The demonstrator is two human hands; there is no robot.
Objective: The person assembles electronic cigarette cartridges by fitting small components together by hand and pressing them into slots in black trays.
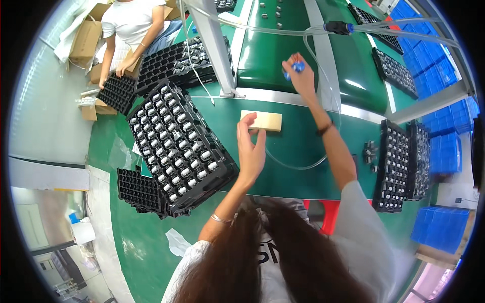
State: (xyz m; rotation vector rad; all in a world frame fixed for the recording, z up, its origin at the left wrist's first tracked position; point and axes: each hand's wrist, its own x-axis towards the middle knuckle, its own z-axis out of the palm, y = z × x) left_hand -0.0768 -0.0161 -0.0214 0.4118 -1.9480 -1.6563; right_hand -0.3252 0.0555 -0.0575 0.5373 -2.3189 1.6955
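My right hand point(301, 76) is raised above the edge of the green conveyor, its fingers closed around a small blue tool point(295, 70) whose exact kind I cannot make out. Over the green table point(298, 174), my left hand point(251, 151) is at the near left of a pale yellow block point(265, 121). Its fingers are curved and apart, with nothing visible between them. A clear hose point(303, 167) loops across the table from beside my left hand toward the right. Left of that hand, a stacked black tray point(214, 178) holds rows of small silver metal parts.
Loose metal parts point(370, 153) lie at the table's right, beside filled black trays point(391, 166). A metal post point(212, 45) rises at the table's far edge; air hoses cross above the conveyor point(270, 60). At far left, a co-worker point(132, 25) handles a black tray point(118, 92).
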